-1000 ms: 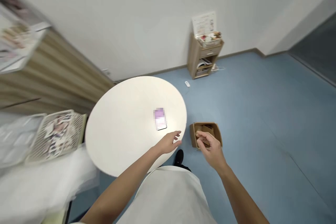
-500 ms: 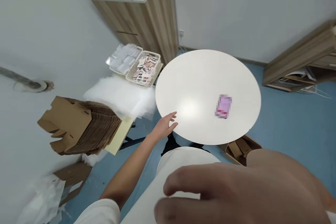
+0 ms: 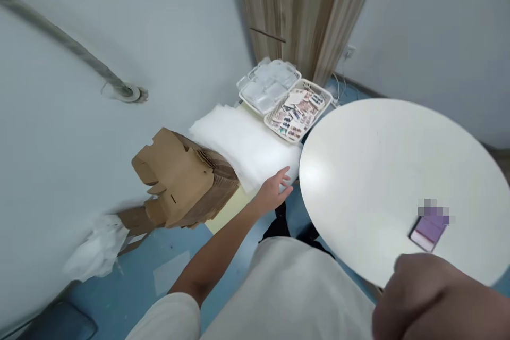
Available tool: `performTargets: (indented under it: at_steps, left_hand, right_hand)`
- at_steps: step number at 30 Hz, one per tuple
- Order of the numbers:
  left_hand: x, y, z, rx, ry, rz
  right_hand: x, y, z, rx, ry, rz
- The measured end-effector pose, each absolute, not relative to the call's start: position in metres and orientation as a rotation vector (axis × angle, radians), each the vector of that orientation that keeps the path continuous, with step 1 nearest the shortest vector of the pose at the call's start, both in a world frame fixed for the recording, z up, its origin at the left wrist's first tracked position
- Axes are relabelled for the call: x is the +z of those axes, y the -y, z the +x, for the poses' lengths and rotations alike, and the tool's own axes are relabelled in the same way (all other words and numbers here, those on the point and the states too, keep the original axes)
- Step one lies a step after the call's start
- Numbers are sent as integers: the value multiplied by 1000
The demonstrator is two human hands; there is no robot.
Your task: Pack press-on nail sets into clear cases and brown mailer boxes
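Note:
My left hand [image 3: 274, 191] reaches forward with its fingers apart and nothing in them. It hovers by the front edge of a pile of white, soft-looking sheets [image 3: 247, 143], left of the round white table [image 3: 358, 180]; whether it touches the sheets I cannot tell. Close to the camera at the lower right is my right hand [image 3: 422, 292], large and dark, with its fingers hidden from view. A phone [image 3: 429, 231] with a purple, partly blurred-out screen lies on the table just beyond it.
Flattened brown cardboard boxes [image 3: 187, 186] stand stacked at the left. Behind the sheets sit a basket of small printed cards [image 3: 297, 111] and a basket of clear plastic packs [image 3: 269, 87]. A wooden cabinet [image 3: 295, 16] stands at the back, and a pipe [image 3: 79, 53] crosses the left wall.
The view has turned left, so the table and phone now appear farther right. My left hand is now nearer the white sheets. My right hand has shifted toward the lower right corner.

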State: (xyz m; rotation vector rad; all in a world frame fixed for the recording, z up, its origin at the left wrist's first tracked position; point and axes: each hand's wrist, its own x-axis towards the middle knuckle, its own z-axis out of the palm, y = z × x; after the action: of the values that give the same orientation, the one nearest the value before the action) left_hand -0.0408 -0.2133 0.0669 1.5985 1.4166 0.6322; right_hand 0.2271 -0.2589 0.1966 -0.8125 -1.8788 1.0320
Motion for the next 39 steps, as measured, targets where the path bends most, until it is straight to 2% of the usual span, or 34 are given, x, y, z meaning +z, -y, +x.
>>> performTargets:
  at_steps: [2,5,7,10,14,20,25,32,39]
  left_hand:
    - [63,204,-52,632,-1446,1565]
    - [59,193,-60,585,-1504,1524]
    - [57,187,-60,513,-1524,1525]
    - [58,176,-55,416,-1552,1520]
    - [59,148,-47,522,-1653,1506]
    - [54,75,-48,736,-1707,1415]
    - [39,-4,-54,745,-1733,1532]
    - [7,-100,-42,551,-1871,1850]
    - [-10,-125,-32,377,-1895,1879]
  right_hand:
    - [185,210,193,1043,1984,-815]
    - [152,149,158,968,2234,-1100]
    - [120,125,154,857,2483,-1230]
    - [74,106,168,970,2579,-1370]
    - [46,82,175,1211,2156,-1449]
    - [45,31,139,1327,1541,-1447]
    - [38,-18,111,1469,1213,-1370]
    - [6,-40,102,1377,1097,-1506]
    - [-1,-26,107,1260,1096,-1613]
